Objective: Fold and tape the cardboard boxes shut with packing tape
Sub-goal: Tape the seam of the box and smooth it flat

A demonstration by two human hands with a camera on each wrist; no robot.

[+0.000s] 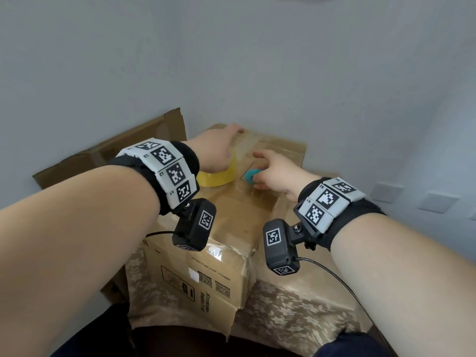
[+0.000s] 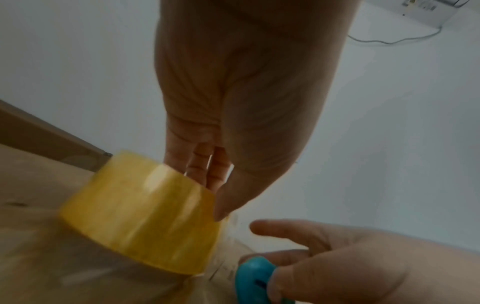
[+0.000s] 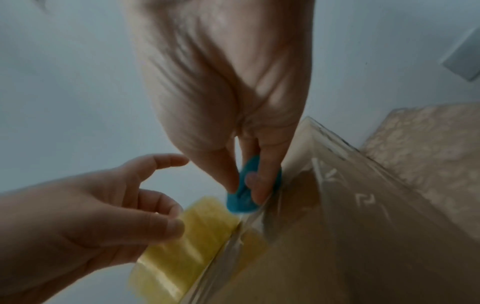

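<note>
box (image 1: 226,210) sits centre of head view, flaps down, clear tape already glossy across the top; second open box (image 1: 108,155) behind at 10 o'clock

tape roll (image 1: 217,173) lies flat on the box top, hole up, just under the left hand (image 1: 216,148). Left hand fingers loosely spread, reaching past the roll toward 12; whether they touch the roll or the lid cannot tell, no real grip seen

right hand (image 1: 273,171) at 3 o'clock of the roll, thumb and fingers pinched round a small teal cutter (image 1: 251,175), index stretched toward 11

key relation: a tape strip (image 3: 233,236) runs from the roll toward the cutter, cutter edge at the strip. Right hand nearer the cut point, left nearer the roll. Likely next is severing, strip could wrinkle if slack
</note>
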